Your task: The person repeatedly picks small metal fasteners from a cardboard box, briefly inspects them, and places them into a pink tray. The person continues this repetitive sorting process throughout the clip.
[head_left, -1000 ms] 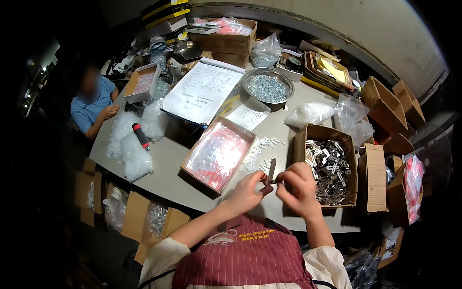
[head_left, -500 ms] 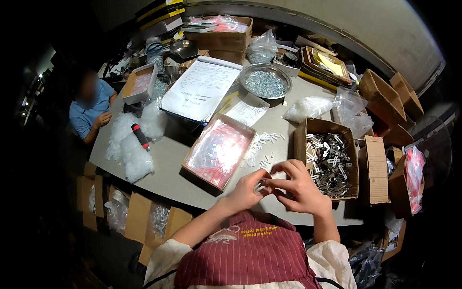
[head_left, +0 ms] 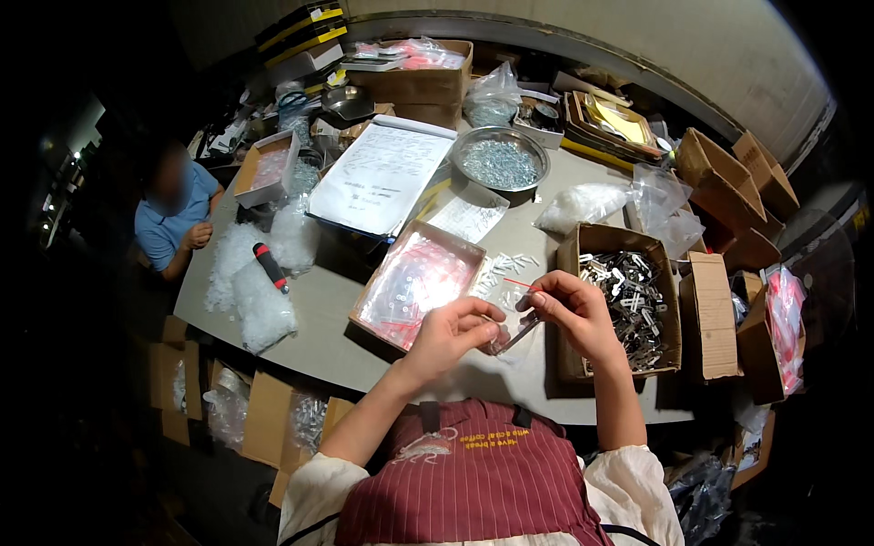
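Observation:
Between my hands, low over the near edge of the table, is a small clear zip bag [head_left: 515, 333] with a red strip and something dark along its side. My left hand [head_left: 451, 337] is closed on the bag's left side, thumb and fingers pinched together. At the other side my right hand [head_left: 583, 317] pinches it too; the red strip sticks out beside its fingertips. Just left of my hands stands a shallow carton of red-edged clear bags [head_left: 419, 284]. Small white plastic plugs [head_left: 506, 265] lie beyond them. On the right is a cardboard box of metal clips [head_left: 626, 296].
A metal bowl of small screws [head_left: 501, 159] and a clipboard with papers [head_left: 381, 175] stand farther back. Bags of white pieces [head_left: 264, 305] and a red-black handled tool [head_left: 270, 267] lie left. A person in blue [head_left: 173, 223] sits beyond. Cartons [head_left: 712, 314] crowd the right edge.
My hands have drawn apart from being close together; the right has turned upward and the clear bag with its red strip now shows stretched between them.

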Available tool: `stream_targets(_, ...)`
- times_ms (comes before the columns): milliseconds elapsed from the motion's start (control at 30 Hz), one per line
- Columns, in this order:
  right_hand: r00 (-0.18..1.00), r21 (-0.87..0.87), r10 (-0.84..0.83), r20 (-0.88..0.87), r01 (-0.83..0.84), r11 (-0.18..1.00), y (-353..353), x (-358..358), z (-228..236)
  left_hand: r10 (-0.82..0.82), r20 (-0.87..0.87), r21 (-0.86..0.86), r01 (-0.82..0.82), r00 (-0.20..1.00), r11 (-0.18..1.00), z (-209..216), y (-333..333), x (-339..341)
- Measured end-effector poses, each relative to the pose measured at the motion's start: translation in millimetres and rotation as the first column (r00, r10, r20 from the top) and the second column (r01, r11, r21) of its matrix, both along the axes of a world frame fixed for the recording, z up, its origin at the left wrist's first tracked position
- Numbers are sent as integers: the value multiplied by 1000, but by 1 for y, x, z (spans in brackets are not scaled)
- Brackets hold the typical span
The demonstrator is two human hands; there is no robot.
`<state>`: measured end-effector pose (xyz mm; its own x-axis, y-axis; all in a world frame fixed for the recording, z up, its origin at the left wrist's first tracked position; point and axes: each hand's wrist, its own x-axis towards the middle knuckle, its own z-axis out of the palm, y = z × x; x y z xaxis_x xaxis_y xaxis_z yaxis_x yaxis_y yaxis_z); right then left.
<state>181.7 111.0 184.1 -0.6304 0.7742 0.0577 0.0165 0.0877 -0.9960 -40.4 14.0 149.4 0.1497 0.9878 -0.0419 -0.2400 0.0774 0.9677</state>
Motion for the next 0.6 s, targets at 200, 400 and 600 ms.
stream_targets(200, 1000, -57, 21, -15, -22, 998, -8, -11, -6, 67, -4, 59, -67, 998, 996, 14, 13, -14)
stream_targets(400, 997, 58, 41, -63, -38, 998, -16, -21, -11, 217, -211, 182, -180, 953, 967, 13, 11, -10)
stream_targets(600, 988, 347, 36, 149, -87, 934, -24, -35, -15, 325, -442, 337, -181, 836, 924, 20, -1, -5)
